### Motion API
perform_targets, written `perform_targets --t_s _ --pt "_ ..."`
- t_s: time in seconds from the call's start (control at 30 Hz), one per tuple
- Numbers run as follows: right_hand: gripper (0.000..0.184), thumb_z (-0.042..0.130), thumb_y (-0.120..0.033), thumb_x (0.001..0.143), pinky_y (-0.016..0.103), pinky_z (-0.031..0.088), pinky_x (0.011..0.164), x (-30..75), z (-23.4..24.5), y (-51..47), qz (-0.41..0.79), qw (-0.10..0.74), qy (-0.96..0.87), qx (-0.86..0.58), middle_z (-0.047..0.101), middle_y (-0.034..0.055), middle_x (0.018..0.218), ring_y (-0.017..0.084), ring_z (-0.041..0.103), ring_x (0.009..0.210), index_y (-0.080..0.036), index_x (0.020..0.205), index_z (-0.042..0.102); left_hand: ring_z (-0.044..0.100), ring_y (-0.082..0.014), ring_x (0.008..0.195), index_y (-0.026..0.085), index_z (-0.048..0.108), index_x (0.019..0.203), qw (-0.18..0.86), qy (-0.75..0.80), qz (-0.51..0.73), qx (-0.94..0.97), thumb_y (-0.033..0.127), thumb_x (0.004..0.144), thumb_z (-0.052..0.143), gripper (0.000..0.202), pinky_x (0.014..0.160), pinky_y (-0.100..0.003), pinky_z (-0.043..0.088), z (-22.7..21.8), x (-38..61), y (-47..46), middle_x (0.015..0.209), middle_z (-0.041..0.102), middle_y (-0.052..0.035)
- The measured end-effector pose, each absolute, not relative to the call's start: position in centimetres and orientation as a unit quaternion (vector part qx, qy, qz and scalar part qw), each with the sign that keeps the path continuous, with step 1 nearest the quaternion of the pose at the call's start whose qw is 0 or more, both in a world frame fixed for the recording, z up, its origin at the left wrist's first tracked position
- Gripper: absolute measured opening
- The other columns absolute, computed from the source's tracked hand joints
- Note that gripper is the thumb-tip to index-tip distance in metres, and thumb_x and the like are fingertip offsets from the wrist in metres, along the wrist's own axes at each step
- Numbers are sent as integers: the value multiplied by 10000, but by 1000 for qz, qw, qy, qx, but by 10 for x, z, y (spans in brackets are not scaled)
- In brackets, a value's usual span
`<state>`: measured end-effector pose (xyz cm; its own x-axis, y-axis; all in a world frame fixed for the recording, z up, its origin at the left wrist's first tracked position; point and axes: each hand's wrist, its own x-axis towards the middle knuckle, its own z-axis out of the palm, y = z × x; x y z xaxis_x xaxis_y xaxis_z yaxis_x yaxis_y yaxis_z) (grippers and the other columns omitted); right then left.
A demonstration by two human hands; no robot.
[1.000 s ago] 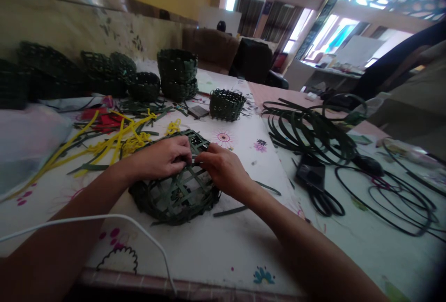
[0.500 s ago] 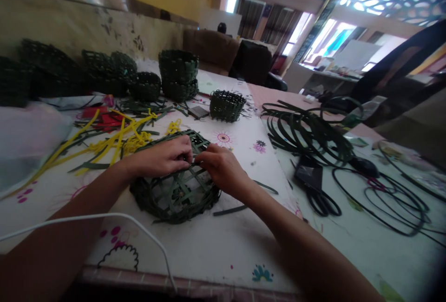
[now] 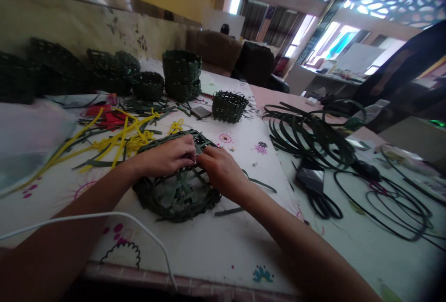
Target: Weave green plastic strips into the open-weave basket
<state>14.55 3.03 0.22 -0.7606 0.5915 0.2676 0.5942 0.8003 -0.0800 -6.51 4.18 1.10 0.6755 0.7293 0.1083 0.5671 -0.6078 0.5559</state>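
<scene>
- Flower-printed cloth covers the worktop (image 3: 216, 251), which fills the lower and middle frame. A yellow wall runs along the upper left, and bright patterned windows glow at the upper right.
- A second ago the fingertips of the left hand (image 3: 167, 157) and right hand (image 3: 221, 172) were slightly apart. Now the hands have drawn together and the fingertips meet at the far rim of the half-woven basket (image 3: 174, 197).
- Both hands are pinched shut on green strips of that basket. It has kept its place at centre frame, lying on the worktop near the front edge.
- The worktop's near edge runs along the bottom of the frame. A white cable (image 3: 104, 214) arcs over the cloth at lower left, just above the left forearm.
- Bare cloth lies open below the basket and toward the lower right. A loose green strip (image 3: 228, 211) rests just beside the basket's right side.
- Yellow strips (image 3: 114, 139) sprawl at middle left, near the left wrist.
- A coil of green strips (image 3: 306, 134) and some black loops (image 3: 393, 200) crowd the right half, well apart from the hands.
- A small finished basket (image 3: 228, 106) stands above centre. The stacked baskets (image 3: 181, 76) stand further toward the upper left.
</scene>
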Motion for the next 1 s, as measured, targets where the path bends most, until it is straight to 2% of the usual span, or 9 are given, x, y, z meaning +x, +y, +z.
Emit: perform_targets --t_s 0.27,0.37,0.47,0.57,0.83,1.0 --pt "213 451 -23 916 332 295 645 138 13 30 -50 61 -958 -276 605 106 907 198 476 734 -115 936 641 490 -203 918 160 570 801 231 371 164 884 264 936 515 179 860 -344 412 9 -65 42 946 498 -60" --pt "187 481 -10 868 325 329 663 138 10 36 -18 97 -960 -263 584 95 896 204 484 775 -124 936 612 499 -203 943 155 582 828 233 367 159 887 256 920 515 153 870 -333 417 13 -67 41 967 505 -64" --pt "203 471 13 827 307 348 665 142 3 42 28 143 -959 -242 545 71 851 194 465 774 -143 899 579 513 -185 916 150 609 854 251 362 136 887 190 837 552 72 827 -299 431 19 -69 39 981 501 -52" --pt "193 444 6 833 305 345 654 146 -2 46 54 178 -958 -218 517 64 832 190 438 749 -157 860 544 520 -173 892 150 627 859 266 368 128 882 138 775 548 116 791 -278 436 22 -70 39 979 496 -43" --pt "173 426 -54 909 292 375 678 149 -2 45 128 209 -943 -226 512 62 864 182 476 781 -187 818 489 530 -188 962 160 630 868 255 342 158 890 159 859 532 98 870 -303 440 19 -72 40 1006 508 -60" --pt "160 435 -89 932 293 373 679 150 -3 46 124 225 -942 -218 514 62 859 184 473 783 -187 817 489 530 -191 973 165 621 853 237 335 175 895 183 902 529 106 888 -316 439 18 -71 39 1014 512 -66"
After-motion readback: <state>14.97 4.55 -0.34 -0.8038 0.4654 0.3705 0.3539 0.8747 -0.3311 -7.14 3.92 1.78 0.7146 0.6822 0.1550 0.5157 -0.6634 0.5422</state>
